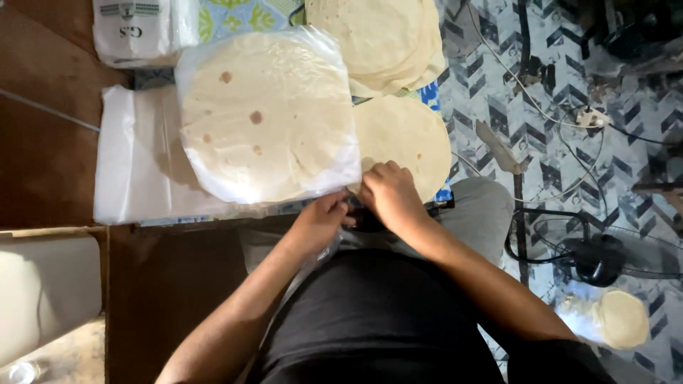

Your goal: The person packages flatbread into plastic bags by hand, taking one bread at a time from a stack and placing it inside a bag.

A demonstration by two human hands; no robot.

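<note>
A stack of round flatbreads (267,117) inside a clear plastic bag (334,53) is being held at its near edge, where the bag's open end is being gathered just above the person's lap. The left hand (320,220) is closed on the loose plastic at the bag's mouth, and the right hand (388,195) is clenched just beside it, apparently pinching the same bunched film, though what lies between its fingers is hidden by the knuckles. The bagged stack is lying flat on a pile of white plastic sheets (131,160), with a bare flatbread (409,135) being partly overlapped at its right and a second loose stack (380,35) lying beyond. For the closing to be done well, the film is probably best drawn snug against the stack's edge before it is twisted, so that air is being pressed out and the breads are not being bent. The twist should likely be kept close to the stack, and the bag should be kept level so the rounds are not sliding out of line. A floor fan (605,252) is standing well apart at the right.
</note>
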